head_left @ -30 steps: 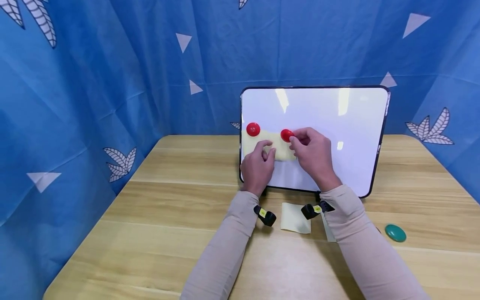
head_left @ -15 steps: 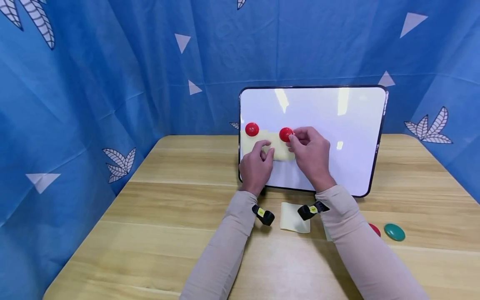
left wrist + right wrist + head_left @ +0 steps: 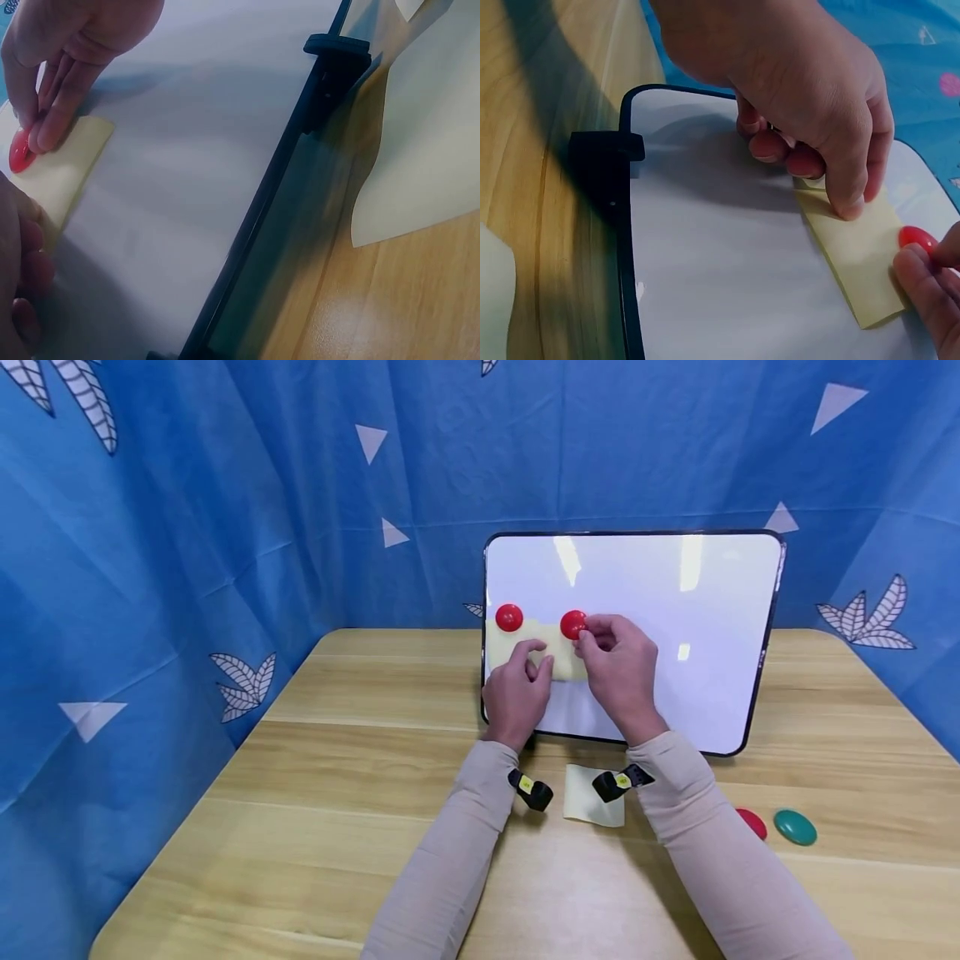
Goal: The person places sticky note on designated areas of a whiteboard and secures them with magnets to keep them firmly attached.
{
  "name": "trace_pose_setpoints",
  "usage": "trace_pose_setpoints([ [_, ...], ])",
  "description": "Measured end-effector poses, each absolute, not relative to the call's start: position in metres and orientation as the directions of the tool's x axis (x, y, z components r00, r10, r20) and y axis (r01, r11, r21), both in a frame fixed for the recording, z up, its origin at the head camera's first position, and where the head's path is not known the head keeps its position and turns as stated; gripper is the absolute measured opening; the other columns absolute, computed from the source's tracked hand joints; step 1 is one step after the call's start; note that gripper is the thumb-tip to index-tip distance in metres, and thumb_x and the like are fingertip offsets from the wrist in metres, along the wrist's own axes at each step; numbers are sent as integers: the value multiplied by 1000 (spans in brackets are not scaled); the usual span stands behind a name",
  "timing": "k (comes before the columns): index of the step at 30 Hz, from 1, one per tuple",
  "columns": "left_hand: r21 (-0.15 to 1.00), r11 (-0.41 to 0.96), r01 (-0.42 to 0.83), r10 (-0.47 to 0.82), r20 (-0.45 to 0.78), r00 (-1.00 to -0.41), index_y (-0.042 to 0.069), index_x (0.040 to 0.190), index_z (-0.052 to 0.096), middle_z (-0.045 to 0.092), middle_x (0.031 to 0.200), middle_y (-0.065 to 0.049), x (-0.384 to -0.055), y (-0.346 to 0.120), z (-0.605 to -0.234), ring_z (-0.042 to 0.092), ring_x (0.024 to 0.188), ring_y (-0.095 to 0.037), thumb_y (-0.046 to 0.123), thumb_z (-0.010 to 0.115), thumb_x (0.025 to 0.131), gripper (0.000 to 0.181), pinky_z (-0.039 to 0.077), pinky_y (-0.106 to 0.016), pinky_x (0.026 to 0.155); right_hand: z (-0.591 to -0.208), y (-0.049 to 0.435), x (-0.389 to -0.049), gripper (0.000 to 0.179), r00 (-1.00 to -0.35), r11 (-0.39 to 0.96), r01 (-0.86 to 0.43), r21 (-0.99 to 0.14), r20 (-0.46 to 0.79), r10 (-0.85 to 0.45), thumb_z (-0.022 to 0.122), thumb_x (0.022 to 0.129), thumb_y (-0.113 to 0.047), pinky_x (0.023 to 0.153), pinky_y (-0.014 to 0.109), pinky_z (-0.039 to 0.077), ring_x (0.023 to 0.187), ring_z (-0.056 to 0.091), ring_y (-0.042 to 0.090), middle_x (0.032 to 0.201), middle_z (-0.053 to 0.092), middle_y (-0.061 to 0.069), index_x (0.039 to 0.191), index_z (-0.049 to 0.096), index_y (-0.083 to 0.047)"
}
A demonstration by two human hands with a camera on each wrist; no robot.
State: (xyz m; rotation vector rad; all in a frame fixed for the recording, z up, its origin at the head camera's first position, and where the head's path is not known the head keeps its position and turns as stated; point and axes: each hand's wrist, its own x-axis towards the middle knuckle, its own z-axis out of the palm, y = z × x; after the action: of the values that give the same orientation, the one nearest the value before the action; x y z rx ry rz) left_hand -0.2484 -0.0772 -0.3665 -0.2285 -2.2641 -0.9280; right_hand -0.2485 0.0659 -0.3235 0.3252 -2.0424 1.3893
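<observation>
My right hand [image 3: 622, 668] pinches a round red magnet [image 3: 573, 624] between thumb and fingers, at the top edge of a pale yellow sticky note [image 3: 567, 664] on a whiteboard [image 3: 697, 652]. The left wrist view shows these fingertips on the rim of the magnet [image 3: 19, 154]. My left hand [image 3: 517, 693] is just to the left, fingers loosely bent; in the right wrist view its thumb and forefinger tips rest on the note [image 3: 855, 247]. Above it, a second red magnet [image 3: 509, 617] sits on the board over pale yellow paper, partly hidden by the left hand.
The whiteboard leans back slightly on black feet, one seen as a black clip [image 3: 607, 150]. Another pale note [image 3: 588, 810] lies on the wooden table [image 3: 337, 827] before it. A red magnet [image 3: 752, 822] and a green magnet [image 3: 797, 827] lie beside the right forearm. A blue curtain [image 3: 225, 527] hangs behind.
The right hand and its magnet have shifted slightly up and left, and the magnet faces forward more. The right forearm has moved left, uncovering a red magnet on the table. The left hand stays put.
</observation>
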Motion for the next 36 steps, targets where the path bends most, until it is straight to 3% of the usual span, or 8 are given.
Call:
trace_pose_setpoints([
  [10, 537, 745, 397, -80, 662, -745, 18, 119, 68, 52, 62, 10, -249, -76, -366, 47, 52, -3, 31, 67, 97, 25, 38, -23, 50, -319, 62, -250, 19, -727, 528, -510, -679, 668, 158, 67, 93, -6, 74, 37, 55, 81, 65, 22, 93, 66, 13, 109, 70, 3],
  [26, 536, 748, 391, -79, 657, -750, 18, 120, 67, 51, 61, 10, -249, -73, -368, 46, 51, -3, 31, 67, 98, 26, 37, -23, 50, -318, 63, -249, 23, -741, 633, -462, -620, 662, 108, 68, 94, -8, 75, 41, 58, 83, 66, 26, 93, 65, 15, 113, 68, 4],
  [36, 529, 751, 394, -84, 670, -738, 18, 119, 68, 52, 62, 10, -250, -76, -370, 47, 52, -2, 32, 68, 97, 26, 38, -22, 50, -318, 65, -248, 20, -749, 609, -474, -635, 655, 99, 68, 94, -9, 74, 41, 57, 80, 65, 26, 92, 67, 15, 109, 68, 4],
])
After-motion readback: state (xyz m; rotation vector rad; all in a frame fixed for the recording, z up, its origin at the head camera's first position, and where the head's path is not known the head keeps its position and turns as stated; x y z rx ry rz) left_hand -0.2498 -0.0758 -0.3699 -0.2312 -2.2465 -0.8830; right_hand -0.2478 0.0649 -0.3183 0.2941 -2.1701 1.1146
